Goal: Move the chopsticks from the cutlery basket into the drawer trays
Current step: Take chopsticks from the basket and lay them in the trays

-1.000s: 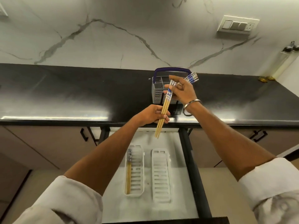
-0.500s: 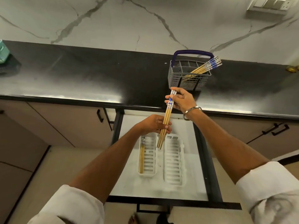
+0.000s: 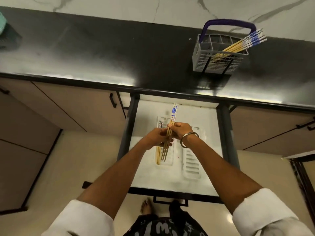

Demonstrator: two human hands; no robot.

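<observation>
Both hands grip a small bundle of wooden chopsticks (image 3: 173,114) with blue-and-white tops, held above the open drawer (image 3: 211,147). My left hand (image 3: 157,137) holds the lower shafts and my right hand (image 3: 180,131) the middle. The tips hang over the left white slotted tray (image 3: 167,161), where a pair of chopsticks (image 3: 158,154) lies along its left side. The right white tray (image 3: 190,167) shows no chopsticks. On the black counter the grey cutlery basket (image 3: 216,63) with a blue handle holds several more chopsticks (image 3: 245,43) that lean out to the right.
The black countertop edge (image 3: 102,84) overhangs the back of the drawer. Beige cabinet doors with black handles (image 3: 112,100) flank it. The drawer's black pull handle (image 3: 170,200) is near my feet. A teal object (image 3: 2,23) sits at the counter's far left.
Both hands have carried the chopstick bundle down from the basket and counter edge to low over the left tray. The view has tilted downward.
</observation>
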